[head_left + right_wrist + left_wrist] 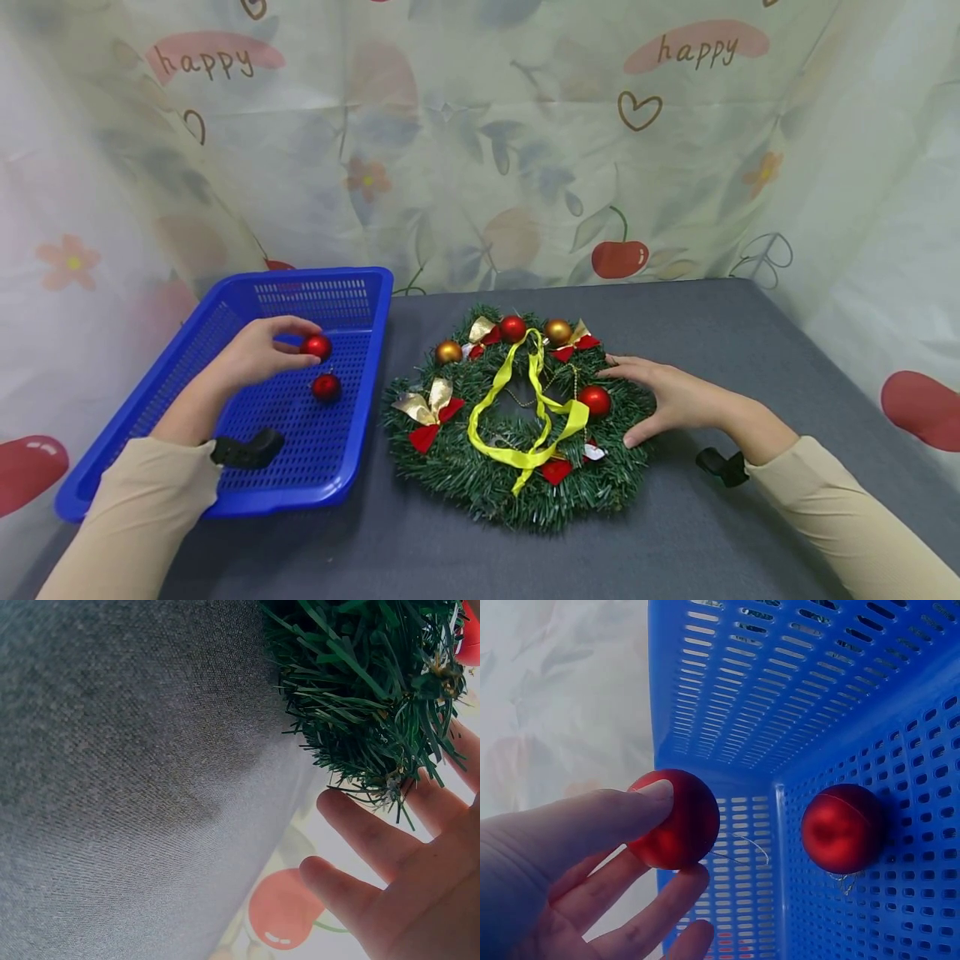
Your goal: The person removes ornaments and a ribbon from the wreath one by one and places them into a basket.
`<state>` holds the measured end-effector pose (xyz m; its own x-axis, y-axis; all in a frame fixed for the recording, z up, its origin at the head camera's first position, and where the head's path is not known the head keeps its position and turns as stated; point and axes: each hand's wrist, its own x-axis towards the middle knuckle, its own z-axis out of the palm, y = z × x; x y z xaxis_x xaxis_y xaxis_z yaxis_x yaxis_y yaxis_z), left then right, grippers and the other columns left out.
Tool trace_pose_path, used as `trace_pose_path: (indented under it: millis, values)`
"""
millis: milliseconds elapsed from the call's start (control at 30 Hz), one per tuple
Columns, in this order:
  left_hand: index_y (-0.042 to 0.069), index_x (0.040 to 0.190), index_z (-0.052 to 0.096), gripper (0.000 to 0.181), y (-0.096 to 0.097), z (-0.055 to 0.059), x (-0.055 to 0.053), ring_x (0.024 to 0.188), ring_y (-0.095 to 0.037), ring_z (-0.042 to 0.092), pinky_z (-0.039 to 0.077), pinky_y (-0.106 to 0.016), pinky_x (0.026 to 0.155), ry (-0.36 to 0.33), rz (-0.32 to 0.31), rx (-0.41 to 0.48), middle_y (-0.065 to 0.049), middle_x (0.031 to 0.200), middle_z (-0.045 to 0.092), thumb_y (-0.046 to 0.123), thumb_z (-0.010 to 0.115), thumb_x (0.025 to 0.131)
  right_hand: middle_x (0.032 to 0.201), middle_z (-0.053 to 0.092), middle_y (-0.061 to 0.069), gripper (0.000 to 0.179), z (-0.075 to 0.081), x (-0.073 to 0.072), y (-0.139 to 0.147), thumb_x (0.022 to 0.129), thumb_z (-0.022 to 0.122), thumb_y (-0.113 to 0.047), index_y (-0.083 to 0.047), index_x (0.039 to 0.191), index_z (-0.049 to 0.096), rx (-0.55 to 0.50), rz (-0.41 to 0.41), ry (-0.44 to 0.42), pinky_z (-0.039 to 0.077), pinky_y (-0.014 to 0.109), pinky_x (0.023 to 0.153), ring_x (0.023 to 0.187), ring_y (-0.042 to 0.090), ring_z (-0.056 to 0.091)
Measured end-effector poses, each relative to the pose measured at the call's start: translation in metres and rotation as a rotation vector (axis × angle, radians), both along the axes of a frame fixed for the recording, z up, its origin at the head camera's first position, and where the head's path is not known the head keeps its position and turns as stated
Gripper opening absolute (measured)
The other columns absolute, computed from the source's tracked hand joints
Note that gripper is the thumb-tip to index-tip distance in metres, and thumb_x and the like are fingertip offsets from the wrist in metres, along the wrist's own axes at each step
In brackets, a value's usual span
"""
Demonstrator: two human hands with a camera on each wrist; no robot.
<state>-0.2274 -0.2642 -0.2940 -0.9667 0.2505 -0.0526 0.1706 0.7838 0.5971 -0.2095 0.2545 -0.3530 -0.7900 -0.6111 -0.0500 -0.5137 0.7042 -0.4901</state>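
Note:
My left hand pinches a shiny red Christmas ball between thumb and fingers, above the blue basket. A thin thread loop hangs from that ball. Another red Christmas ball lies on the basket floor. To the right, a green Christmas wreath lies on the grey table, decorated with red and gold balls, bows and a yellow ribbon. At the wreath's right edge is my right hand, its fingers spread and nearly straight. In the right wrist view its fingertips meet the green needles.
The blue plastic basket, with slotted walls, stands on the left of the table. The grey cloth covers the table. Printed curtains enclose the back and sides. Each wrist carries a black strap.

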Motion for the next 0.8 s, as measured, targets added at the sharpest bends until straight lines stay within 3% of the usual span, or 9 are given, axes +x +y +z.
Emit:
trace_pose_path:
  millis: [200,433,800]
  values:
    - [-0.003,0.127,0.052,0.047,-0.001,-0.001,0.0,0.112,-0.045,0.056,0.051,-0.051,0.088,0.0,-0.008,-0.022,-0.029,0.13,0.051,0.02,0.065,0.088,0.15,0.028,0.023,0.087,0.0,0.0,0.0,0.066,0.078,-0.05,-0.01,0.136,0.046,0.0,-0.004,-0.005,0.035,0.064,0.099,0.135,0.046,0.03]
    - [-0.002,0.126,0.053,0.047,0.007,0.005,0.003,0.11,-0.044,0.058,0.051,-0.049,0.086,0.062,0.004,-0.016,-0.028,0.128,0.053,0.026,0.063,0.089,0.15,0.029,0.022,0.086,0.0,0.0,0.0,0.066,0.078,-0.05,-0.01,0.136,0.047,-0.002,-0.004,-0.003,0.035,0.063,0.099,0.135,0.046,0.03]
    - [0.006,0.121,0.059,0.039,0.057,0.035,0.022,0.109,-0.038,0.061,0.052,-0.047,0.087,0.14,-0.059,0.068,-0.019,0.122,0.06,0.028,0.063,0.089,0.15,0.028,0.022,0.087,-0.001,-0.001,0.001,0.066,0.077,-0.053,-0.011,0.137,0.046,0.006,-0.003,0.003,0.035,0.063,0.099,0.135,0.046,0.03]
